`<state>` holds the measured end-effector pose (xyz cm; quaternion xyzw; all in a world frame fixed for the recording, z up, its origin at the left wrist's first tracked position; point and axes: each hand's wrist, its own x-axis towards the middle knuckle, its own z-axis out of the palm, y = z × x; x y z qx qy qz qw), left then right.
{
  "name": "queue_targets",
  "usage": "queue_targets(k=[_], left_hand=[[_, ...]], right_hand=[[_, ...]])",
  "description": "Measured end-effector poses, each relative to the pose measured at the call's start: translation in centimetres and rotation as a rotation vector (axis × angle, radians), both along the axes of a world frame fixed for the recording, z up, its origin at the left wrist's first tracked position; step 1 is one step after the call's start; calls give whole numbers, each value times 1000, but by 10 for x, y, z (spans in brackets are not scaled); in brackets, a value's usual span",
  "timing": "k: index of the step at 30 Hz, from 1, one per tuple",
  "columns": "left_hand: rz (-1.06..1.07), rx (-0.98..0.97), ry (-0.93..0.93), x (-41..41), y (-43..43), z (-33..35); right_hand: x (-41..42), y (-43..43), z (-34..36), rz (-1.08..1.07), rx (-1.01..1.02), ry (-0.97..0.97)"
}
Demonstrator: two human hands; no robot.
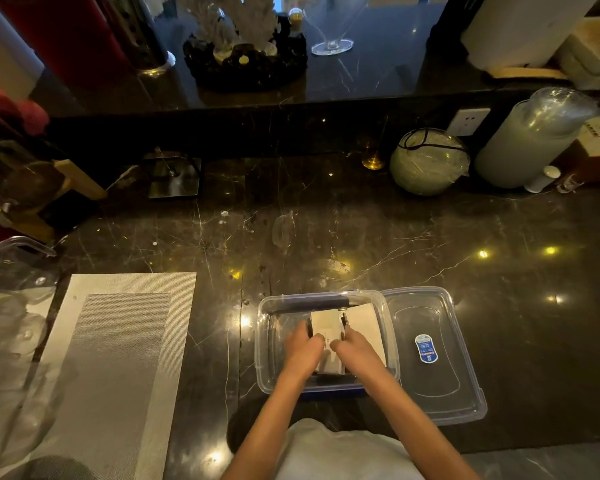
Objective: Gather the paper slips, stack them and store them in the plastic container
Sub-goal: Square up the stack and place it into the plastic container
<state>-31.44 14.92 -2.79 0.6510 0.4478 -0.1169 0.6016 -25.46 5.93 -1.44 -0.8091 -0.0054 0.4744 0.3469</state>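
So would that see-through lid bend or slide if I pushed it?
The lid looks thin and clear, so probably light and a bit bendy. Lying flat on the shiny counter, it would likely slide, not tip.

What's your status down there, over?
Gripping paper slips with left hand and right hand. Slips inside plastic container. Its lid off, beside it. Nothing blocking.
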Motion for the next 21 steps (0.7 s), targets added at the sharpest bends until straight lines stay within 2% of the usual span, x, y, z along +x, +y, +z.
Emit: queue_targets(k=[2, 5, 7, 10, 13, 16, 21], left_hand=[[-22, 161, 10, 2, 0, 5], [-93, 401, -71, 20, 1, 17], [-205, 507, -169, 46, -3, 28], [-432, 639, -261, 97, -19, 41], [-728, 721, -162, 146, -45, 40], [-985, 790, -26, 176, -72, 28], [-1127, 809, 137, 193, -98, 2]], right_hand=[[7, -8, 14, -48, 56, -35], [26, -34, 37, -319, 240, -87], [39, -60, 44, -511, 316, -158], [51, -110, 35, -748, 299, -220], [41, -157, 14, -974, 150, -203], [14, -196, -7, -1003, -4, -150], [-7, -223, -13, -1102, 101, 171]])
